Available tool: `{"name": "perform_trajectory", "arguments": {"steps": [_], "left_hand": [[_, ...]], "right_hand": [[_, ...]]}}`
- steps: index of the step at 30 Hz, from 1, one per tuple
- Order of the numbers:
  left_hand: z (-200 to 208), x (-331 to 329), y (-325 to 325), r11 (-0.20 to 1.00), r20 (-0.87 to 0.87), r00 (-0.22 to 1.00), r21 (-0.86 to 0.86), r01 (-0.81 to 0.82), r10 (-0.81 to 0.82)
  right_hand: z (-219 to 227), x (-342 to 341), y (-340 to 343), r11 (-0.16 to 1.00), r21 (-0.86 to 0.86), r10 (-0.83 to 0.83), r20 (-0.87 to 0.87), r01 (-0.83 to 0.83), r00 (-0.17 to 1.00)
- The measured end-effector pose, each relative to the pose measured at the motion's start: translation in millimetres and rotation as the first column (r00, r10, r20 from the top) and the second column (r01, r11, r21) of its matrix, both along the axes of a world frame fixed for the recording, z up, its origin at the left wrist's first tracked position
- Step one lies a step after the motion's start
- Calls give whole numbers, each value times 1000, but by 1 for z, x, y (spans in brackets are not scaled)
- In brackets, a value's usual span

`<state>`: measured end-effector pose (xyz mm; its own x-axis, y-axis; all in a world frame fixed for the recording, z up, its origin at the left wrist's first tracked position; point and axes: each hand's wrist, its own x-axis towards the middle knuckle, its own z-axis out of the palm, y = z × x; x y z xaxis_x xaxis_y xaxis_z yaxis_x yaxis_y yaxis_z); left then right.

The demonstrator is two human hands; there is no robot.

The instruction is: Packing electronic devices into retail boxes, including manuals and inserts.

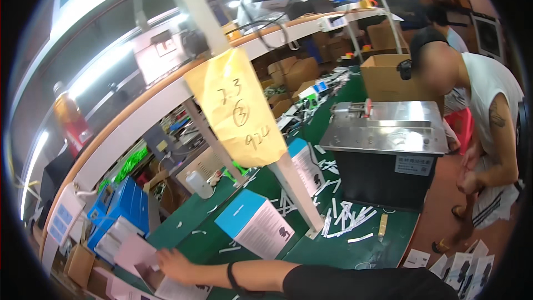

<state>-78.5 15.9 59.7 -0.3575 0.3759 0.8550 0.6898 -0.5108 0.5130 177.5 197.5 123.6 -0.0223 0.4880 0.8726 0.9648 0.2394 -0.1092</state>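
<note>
My right hand (pixel 180 267) reaches across from the lower right, with a dark band on the wrist and a black sleeve. Its fingers bend down over the rim of an open white box (pixel 176 289) at the lower left and seem to grip it. The fingertips are partly hidden there. A raised flap (pixel 136 253) of this box stands beside the fingers. My left hand is out of view. To the right of the box, a closed white carton with a blue top (pixel 256 225) sits on the green bench (pixel 194 211).
White paper strips (pixel 347 217) litter the bench around a metal shelf post (pixel 300 194) bearing a yellow paper. Beyond stands a steel-topped machine (pixel 383 133). A blue crate (pixel 125 205) is at left. Another person (pixel 488 94) stands at right, near printed boxes (pixel 466 269).
</note>
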Motion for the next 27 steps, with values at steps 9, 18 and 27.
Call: {"name": "perform_trajectory", "arguments": {"steps": [9, 18, 27], "left_hand": [[105, 105, 25, 679, 620, 279, 652, 337, -734], [118, 117, -4, 747, 493, 649, 640, 181, -580], [106, 163, 28, 817, 476, 688, 480, 319, -548]], "right_hand": [[55, 15, -61, 932, -267, 195, -206, -247, 959], [51, -1, 2, 755, -620, 56, -261, -212, 964], [26, 51, -41, 923, -385, -105, -289, -15, 952]]}}
